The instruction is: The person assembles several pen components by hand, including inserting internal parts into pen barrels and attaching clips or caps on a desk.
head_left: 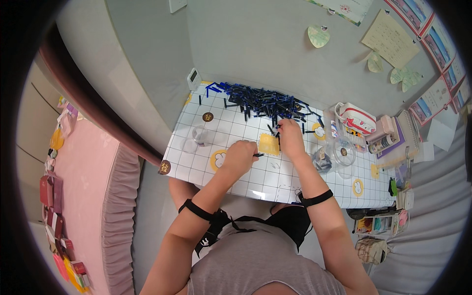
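Observation:
My left hand rests on the white gridded table, fingers closed around a short dark stick whose tip pokes out to the right. My right hand pinches thin dark sticks just above a small yellow square pad that lies between both hands. A big heap of blue and black sticks spreads along the table's far edge, right beyond my right hand.
A clear cup stands left of my hands. Clear jars sit to the right, then a red and white pouch and desk clutter. A pink bed lies on the left. Paper notes hang on the grey wall.

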The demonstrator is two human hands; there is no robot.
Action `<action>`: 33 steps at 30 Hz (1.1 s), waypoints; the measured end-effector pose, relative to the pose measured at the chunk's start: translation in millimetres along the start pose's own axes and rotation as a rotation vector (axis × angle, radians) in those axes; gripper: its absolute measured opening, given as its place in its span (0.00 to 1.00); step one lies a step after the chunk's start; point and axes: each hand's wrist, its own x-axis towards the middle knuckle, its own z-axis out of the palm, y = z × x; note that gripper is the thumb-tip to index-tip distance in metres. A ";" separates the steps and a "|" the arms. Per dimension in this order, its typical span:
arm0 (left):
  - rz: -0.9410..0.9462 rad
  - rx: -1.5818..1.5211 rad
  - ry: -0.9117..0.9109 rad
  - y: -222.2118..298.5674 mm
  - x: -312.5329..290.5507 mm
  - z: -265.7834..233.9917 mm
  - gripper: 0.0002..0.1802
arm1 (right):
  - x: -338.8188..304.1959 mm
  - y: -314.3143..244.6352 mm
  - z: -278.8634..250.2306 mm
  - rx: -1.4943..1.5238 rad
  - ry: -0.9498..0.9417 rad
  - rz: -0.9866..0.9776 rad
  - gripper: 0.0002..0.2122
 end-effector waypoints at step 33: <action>0.123 -0.575 0.225 20.8 -23.5 30.5 0.12 | -110.5 -28.1 -4.2 0.916 0.106 0.171 0.10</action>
